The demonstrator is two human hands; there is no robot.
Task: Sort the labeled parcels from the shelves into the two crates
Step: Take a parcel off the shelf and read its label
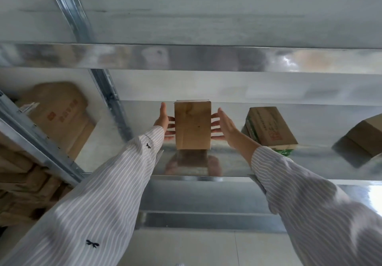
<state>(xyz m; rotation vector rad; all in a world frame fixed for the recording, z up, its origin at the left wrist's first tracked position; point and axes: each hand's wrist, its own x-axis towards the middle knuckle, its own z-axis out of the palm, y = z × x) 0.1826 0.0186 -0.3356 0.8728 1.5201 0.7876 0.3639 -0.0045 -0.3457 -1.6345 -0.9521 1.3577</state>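
Soft daylight, glare on the metal shelf (310,162), blurred and warped edges.

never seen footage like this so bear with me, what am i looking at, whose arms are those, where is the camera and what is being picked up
There is no machine here. A person in a striped shirt wears a wide-angle camera on the head, so this single picture looks forward along their own arms. They face a shiny metal shelf. The left hand and the right hand lie with straight fingers against opposite sides of a plain brown parcel that stands on the shelf; it is pressed between them rather than gripped. To its right lie a box with green print and another brown box at the picture's edge. A larger brown box sits in the bay to the left. The sorting crates are not in view.
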